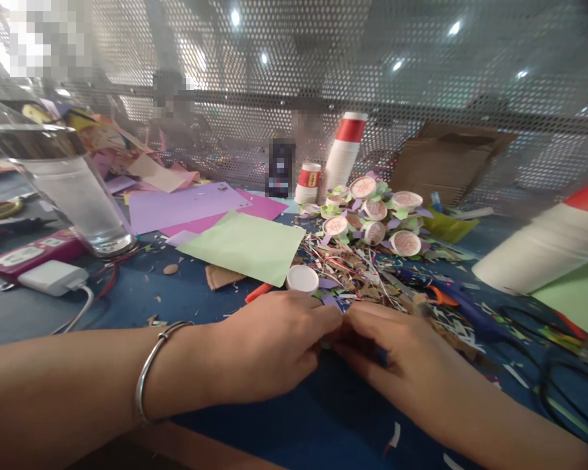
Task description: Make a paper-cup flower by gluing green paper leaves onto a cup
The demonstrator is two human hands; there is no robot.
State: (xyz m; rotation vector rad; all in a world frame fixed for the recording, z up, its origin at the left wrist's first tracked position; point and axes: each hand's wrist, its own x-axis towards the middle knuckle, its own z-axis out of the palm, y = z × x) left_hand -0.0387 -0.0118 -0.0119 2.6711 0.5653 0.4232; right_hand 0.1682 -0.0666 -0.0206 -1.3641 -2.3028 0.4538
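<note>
My left hand (279, 346), with a silver bangle at its wrist, is closed with its fingers bent inward. My right hand (394, 349) meets it fingertip to fingertip, also in a pinch. What they hold is mostly hidden; only a trace of green shows between the fingers. Just beyond my left knuckles sits a small round white cup piece (302, 279). An orange handle (258, 292) pokes out beside it. Small purple paper pieces (329, 284) lie past the fingertips. A sheet of pale green paper (245, 245) rests on purple sheets (186, 205) farther back.
Paper scraps (367, 267) litter the blue table. Behind them are piled cup-bottom pieces with paper tabs (374, 209) and stacked paper cups (343, 153). A blue glue gun (470, 310) and black cable (549, 385) lie right. A water bottle (73, 196) and white charger (53, 277) stand left.
</note>
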